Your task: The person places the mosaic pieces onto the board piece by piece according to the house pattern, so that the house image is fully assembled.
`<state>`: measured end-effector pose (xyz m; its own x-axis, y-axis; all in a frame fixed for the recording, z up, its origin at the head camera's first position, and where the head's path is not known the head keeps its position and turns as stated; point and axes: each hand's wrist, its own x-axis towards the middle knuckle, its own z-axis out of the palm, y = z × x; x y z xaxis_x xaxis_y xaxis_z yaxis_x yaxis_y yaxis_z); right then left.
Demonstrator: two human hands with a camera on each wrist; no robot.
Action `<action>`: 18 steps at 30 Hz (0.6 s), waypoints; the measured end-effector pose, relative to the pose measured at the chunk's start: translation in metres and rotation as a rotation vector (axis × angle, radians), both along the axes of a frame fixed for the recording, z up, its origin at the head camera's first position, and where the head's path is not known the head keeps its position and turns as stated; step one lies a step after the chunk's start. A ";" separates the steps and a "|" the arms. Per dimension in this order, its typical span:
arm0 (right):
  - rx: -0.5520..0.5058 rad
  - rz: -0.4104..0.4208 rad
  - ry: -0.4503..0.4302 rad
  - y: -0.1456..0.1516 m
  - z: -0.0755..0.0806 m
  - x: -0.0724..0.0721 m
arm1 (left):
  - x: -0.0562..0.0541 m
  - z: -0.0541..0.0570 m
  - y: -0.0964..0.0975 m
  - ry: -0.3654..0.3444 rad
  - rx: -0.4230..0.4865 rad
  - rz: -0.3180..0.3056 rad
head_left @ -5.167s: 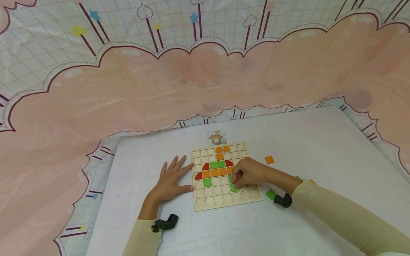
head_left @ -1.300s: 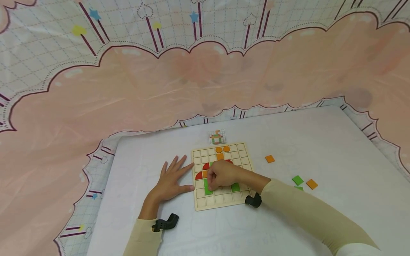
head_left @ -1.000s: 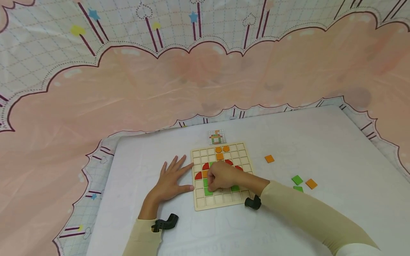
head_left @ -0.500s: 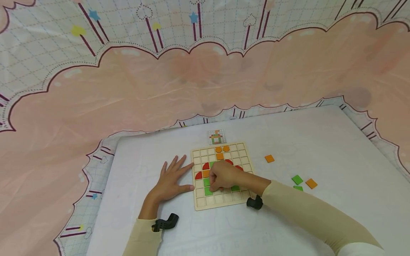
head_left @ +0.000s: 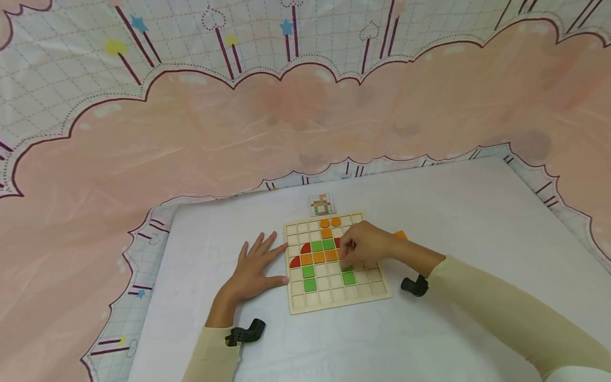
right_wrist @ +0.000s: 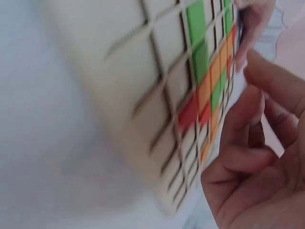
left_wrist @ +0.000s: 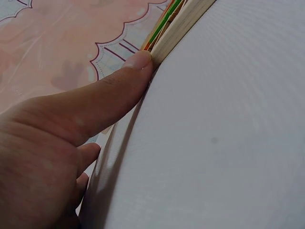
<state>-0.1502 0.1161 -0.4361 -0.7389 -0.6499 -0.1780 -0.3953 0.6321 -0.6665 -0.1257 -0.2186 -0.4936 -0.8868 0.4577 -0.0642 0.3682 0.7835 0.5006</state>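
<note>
A square wooden grid board (head_left: 298, 303) lies on the white table. Set in its cells are orange square tiles (head_left: 319, 258), green square tiles (head_left: 310, 285), red quarter-round tiles (head_left: 295, 261) and orange discs (head_left: 324, 224). My left hand (head_left: 253, 270) lies with fingers spread at the board's left side; in the left wrist view its thumb (left_wrist: 121, 88) touches the board edge (left_wrist: 183, 28). Over the right half of the board hovers my right hand (head_left: 367, 244), fingers loosely bent. Nothing shows between its thumb and fingertips in the right wrist view, and it hides some cells.
A small pattern card (head_left: 322, 204) lies just beyond the board's far edge. To the right, a loose orange tile (head_left: 401, 234) peeks out behind my right wrist. My right forearm (head_left: 501, 307) crosses the table's right side. A patterned pink cloth (head_left: 286, 122) surrounds the table.
My right hand has moved right from the board's left green column. That column shows two green tiles, against one 5.2 s ago. The other loose tiles are now hidden by the right arm. Left hand still.
</note>
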 end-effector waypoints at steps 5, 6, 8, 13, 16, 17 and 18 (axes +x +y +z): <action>0.050 0.017 -0.047 0.039 0.006 -0.008 | 0.000 0.000 0.001 0.004 -0.008 -0.002; 0.058 0.022 -0.055 0.048 0.007 -0.008 | 0.000 0.001 0.001 0.004 -0.009 -0.002; 0.070 0.035 -0.071 0.064 0.008 -0.009 | 0.000 0.001 0.001 0.004 -0.009 -0.002; 0.116 0.026 -0.111 0.101 0.008 -0.006 | 0.000 0.001 0.001 0.006 -0.005 -0.001; 0.173 -0.015 -0.153 0.119 0.008 -0.002 | 0.000 0.000 0.000 0.008 -0.006 -0.003; 0.195 -0.027 -0.165 0.124 0.008 0.000 | 0.000 0.000 0.000 0.008 -0.005 -0.002; 0.217 -0.038 -0.176 0.129 0.008 0.001 | 0.000 -0.001 0.000 0.008 -0.006 -0.002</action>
